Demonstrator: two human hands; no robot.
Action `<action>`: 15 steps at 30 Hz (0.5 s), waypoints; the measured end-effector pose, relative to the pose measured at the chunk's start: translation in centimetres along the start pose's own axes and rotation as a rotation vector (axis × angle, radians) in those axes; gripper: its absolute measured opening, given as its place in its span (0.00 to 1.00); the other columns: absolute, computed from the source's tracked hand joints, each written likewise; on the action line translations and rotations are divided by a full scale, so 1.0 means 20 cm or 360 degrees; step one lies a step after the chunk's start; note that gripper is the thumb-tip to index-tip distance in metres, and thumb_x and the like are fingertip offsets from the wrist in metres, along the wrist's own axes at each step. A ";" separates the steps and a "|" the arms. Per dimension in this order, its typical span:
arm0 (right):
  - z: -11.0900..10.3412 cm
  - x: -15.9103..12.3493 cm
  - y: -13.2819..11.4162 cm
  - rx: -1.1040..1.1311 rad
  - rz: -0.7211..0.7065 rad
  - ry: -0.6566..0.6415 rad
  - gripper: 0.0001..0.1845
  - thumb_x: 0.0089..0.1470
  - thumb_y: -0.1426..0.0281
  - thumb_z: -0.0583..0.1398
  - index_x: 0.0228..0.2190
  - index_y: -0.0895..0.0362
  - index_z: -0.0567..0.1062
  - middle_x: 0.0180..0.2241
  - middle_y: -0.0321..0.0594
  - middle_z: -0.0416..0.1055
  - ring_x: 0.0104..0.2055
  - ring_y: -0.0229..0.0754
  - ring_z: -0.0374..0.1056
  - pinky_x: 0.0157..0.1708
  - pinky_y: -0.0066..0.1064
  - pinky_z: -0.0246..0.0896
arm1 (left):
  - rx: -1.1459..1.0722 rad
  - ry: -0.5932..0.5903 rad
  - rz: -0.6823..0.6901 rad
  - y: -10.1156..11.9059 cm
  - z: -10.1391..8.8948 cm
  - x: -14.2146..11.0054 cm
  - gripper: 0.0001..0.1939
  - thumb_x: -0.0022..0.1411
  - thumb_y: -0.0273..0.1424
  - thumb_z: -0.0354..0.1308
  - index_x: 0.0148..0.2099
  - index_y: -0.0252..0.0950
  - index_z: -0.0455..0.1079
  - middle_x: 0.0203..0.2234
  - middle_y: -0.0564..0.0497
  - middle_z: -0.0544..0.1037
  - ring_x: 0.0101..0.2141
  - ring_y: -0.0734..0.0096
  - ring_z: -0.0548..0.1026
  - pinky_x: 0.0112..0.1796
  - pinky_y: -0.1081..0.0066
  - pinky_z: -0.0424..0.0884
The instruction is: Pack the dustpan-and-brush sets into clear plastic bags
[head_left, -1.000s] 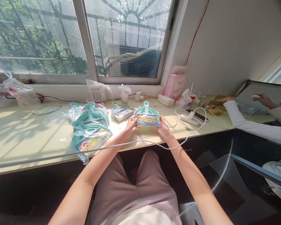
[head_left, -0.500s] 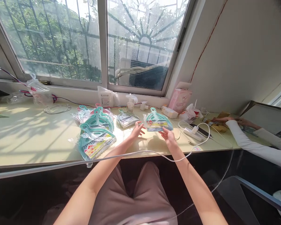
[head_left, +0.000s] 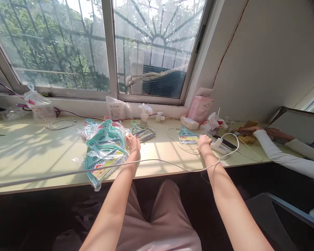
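Observation:
Teal dustpans [head_left: 107, 134] in clear plastic wrap lie in an overlapping pile on the table, left of centre. My left hand [head_left: 133, 143] is at the pile's right edge, its fingers curled onto the wrap; the fingertips are partly hidden. Another wrapped teal dustpan [head_left: 187, 138] with a yellow printed label lies farther right. My right hand [head_left: 204, 141] is closed at that dustpan's right edge, with the fingertips turned away from view. Just behind my left hand, one more wrapped dustpan [head_left: 143, 134] lies flat.
A white cable [head_left: 157, 160] crosses in front of my forearms. A power strip [head_left: 219, 149] and phone [head_left: 226, 142] lie right of my right hand. A pink box [head_left: 201, 108] and tissues stand behind. A co-worker's sleeved arm [head_left: 279, 150] reaches in at far right.
My right hand has moved right, and the dustpan it held now lies on the table there. My left hand has left that dustpan and moved left to the pile.

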State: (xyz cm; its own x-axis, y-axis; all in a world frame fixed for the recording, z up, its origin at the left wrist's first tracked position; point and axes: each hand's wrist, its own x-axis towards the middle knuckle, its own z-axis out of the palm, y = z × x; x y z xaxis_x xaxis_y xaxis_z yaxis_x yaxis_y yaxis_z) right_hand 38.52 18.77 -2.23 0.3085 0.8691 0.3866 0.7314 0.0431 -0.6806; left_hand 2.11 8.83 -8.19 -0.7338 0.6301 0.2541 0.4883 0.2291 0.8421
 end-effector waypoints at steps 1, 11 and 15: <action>0.03 -0.01 -0.05 -0.0095 -0.0051 -0.0043 0.04 0.62 0.77 0.69 0.35 0.59 0.84 0.40 0.71 0.81 0.52 0.70 0.80 0.56 0.62 0.67 | 0.0035 -0.0005 -0.0021 0.00 0.00 0.00 0.30 0.71 0.25 0.58 0.73 0.31 0.63 0.70 0.26 0.69 0.74 0.35 0.65 0.71 0.37 0.66; 0.75 -0.62 -0.69 -0.0048 -0.1185 -0.0808 0.07 0.71 0.76 0.62 0.46 0.55 0.80 0.56 0.52 0.80 0.60 0.55 0.71 0.62 0.42 0.66 | -0.0237 -0.0105 -0.0152 0.04 -0.06 -0.03 0.43 0.68 0.23 0.63 0.80 0.33 0.51 0.72 0.25 0.68 0.70 0.38 0.74 0.68 0.44 0.70; 0.84 -0.65 -0.66 0.0153 -0.1264 -0.0910 0.10 0.68 0.78 0.60 0.37 0.54 0.78 0.49 0.50 0.80 0.55 0.54 0.74 0.63 0.45 0.67 | -0.0375 0.0026 -0.0240 0.05 -0.06 -0.03 0.32 0.78 0.34 0.60 0.77 0.39 0.55 0.65 0.31 0.77 0.67 0.45 0.76 0.64 0.46 0.74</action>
State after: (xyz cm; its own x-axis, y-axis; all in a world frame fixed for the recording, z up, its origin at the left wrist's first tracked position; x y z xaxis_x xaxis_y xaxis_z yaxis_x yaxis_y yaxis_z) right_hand 14.72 15.23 -8.77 -0.6110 0.6765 0.4112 0.5385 0.7358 -0.4106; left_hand 2.40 7.80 -6.83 -0.7982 0.5896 0.1238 0.2513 0.1392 0.9578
